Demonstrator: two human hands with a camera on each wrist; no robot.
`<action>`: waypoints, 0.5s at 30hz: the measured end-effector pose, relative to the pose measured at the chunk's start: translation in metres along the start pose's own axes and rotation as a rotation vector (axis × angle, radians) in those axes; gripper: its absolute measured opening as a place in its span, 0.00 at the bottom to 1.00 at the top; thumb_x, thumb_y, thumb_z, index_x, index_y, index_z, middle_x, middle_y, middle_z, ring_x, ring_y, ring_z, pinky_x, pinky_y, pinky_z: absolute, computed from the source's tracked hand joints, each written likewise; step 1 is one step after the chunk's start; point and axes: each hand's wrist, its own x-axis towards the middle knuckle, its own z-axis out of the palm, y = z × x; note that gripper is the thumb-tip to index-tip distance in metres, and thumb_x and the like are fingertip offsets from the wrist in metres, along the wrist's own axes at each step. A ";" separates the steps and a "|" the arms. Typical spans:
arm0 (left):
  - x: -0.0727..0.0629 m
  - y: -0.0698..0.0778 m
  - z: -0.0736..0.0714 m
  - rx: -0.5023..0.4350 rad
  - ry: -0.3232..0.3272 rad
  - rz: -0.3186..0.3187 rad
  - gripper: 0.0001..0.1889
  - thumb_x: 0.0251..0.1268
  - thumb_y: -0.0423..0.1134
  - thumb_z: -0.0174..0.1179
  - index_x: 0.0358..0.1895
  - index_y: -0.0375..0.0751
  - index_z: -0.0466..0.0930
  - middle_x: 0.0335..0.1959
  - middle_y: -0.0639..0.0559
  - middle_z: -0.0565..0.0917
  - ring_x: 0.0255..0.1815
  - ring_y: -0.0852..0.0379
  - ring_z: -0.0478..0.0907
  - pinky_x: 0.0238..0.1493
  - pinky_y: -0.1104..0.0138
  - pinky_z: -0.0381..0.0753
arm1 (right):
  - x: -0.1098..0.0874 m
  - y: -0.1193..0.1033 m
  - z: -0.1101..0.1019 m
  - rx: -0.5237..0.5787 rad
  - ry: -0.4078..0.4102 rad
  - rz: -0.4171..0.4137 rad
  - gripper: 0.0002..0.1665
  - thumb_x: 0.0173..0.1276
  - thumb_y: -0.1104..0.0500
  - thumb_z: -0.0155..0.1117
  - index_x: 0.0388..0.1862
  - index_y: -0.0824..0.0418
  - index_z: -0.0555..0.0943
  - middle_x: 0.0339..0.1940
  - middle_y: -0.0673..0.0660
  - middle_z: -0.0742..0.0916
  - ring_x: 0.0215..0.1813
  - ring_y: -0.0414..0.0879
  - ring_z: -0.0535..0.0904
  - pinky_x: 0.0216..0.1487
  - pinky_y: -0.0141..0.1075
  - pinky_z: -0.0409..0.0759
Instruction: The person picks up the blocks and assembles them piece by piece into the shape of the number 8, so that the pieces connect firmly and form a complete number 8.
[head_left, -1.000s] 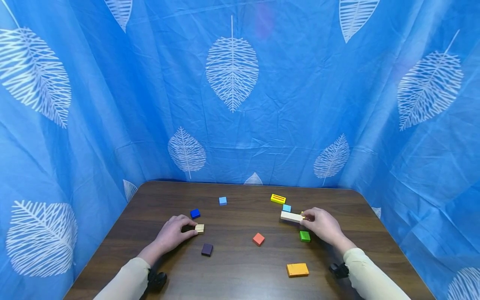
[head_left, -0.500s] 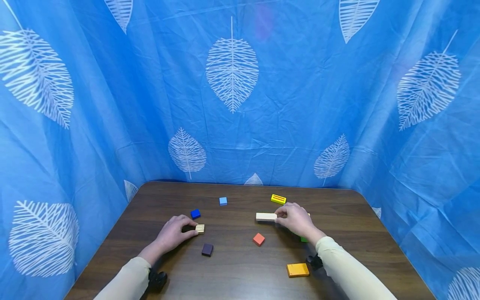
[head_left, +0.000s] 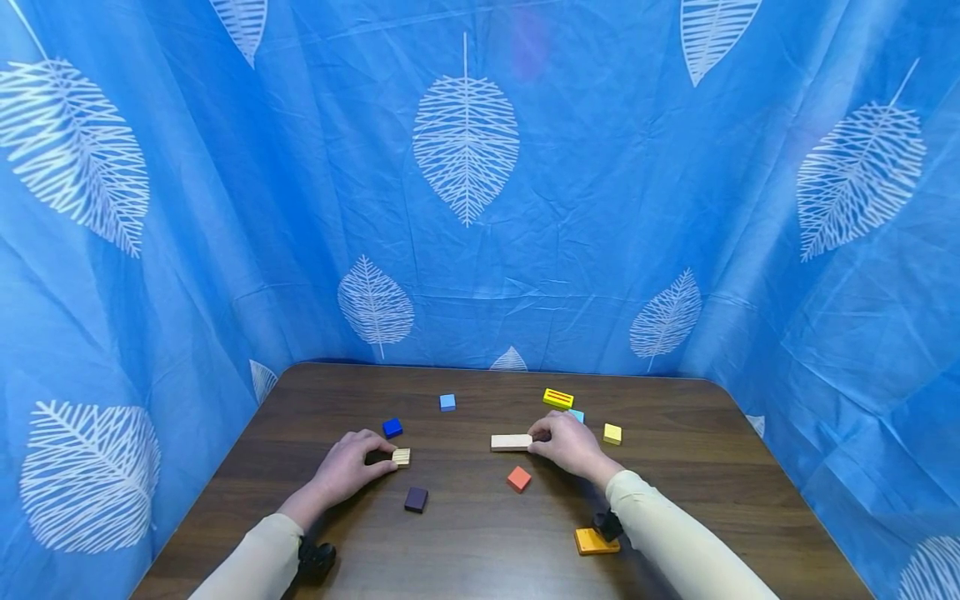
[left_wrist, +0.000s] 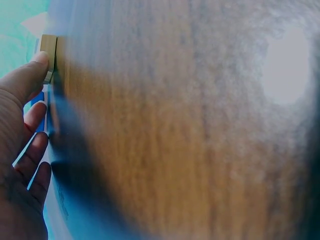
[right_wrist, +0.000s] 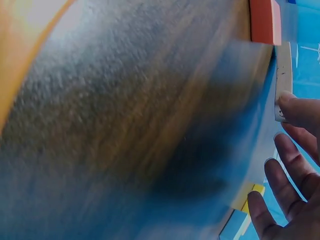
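Note:
My left hand (head_left: 348, 468) pinches a small ridged wooden block (head_left: 402, 457) between thumb and forefinger, down at the table. The same block (left_wrist: 48, 45) shows under the thumb in the left wrist view. On the right, my hand (head_left: 567, 444) grips one end of a long pale wooden block (head_left: 511, 443), whose free end points left. In the right wrist view the thumb lies on the pale block (right_wrist: 283, 70). A red-orange block (head_left: 519, 479) lies just in front of it. Near the left hand are a dark blue block (head_left: 392, 427) and a dark purple block (head_left: 416, 500).
At the back lie a light blue block (head_left: 447, 403) and a yellow block with red stripes (head_left: 558, 397). A partly hidden cyan block (head_left: 577, 415) and a pale yellow block (head_left: 612, 434) are beyond the right hand. An orange block (head_left: 592, 542) sits beside the right wrist.
My right hand has carried the long pale block leftward from above the cyan block to behind the red-orange block. The green block is now hidden by the right arm. The left hand stays put.

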 end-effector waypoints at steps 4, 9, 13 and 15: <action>0.000 0.000 0.000 -0.006 -0.002 -0.001 0.11 0.63 0.50 0.73 0.46 0.55 0.89 0.44 0.60 0.82 0.52 0.50 0.76 0.59 0.46 0.71 | 0.000 0.000 0.003 0.013 -0.008 -0.015 0.07 0.62 0.56 0.78 0.38 0.52 0.89 0.33 0.43 0.82 0.39 0.41 0.76 0.45 0.42 0.77; 0.000 0.000 -0.001 -0.007 0.002 0.007 0.11 0.62 0.50 0.73 0.46 0.55 0.89 0.44 0.60 0.82 0.52 0.50 0.76 0.59 0.46 0.72 | -0.001 0.001 0.006 0.016 -0.012 -0.012 0.07 0.61 0.56 0.78 0.37 0.53 0.89 0.33 0.44 0.81 0.39 0.41 0.75 0.45 0.42 0.76; 0.000 -0.001 0.000 -0.005 -0.005 -0.003 0.11 0.62 0.50 0.73 0.46 0.57 0.89 0.45 0.60 0.83 0.52 0.51 0.76 0.59 0.47 0.72 | -0.001 0.001 0.008 0.010 -0.026 0.011 0.07 0.61 0.56 0.79 0.37 0.52 0.89 0.33 0.44 0.81 0.38 0.41 0.74 0.45 0.42 0.76; 0.000 -0.001 0.001 -0.006 -0.011 -0.011 0.11 0.62 0.50 0.73 0.46 0.57 0.89 0.46 0.60 0.83 0.53 0.51 0.75 0.60 0.47 0.72 | -0.002 0.001 0.009 0.004 -0.031 0.018 0.07 0.61 0.56 0.79 0.37 0.52 0.89 0.32 0.44 0.80 0.38 0.41 0.74 0.45 0.42 0.75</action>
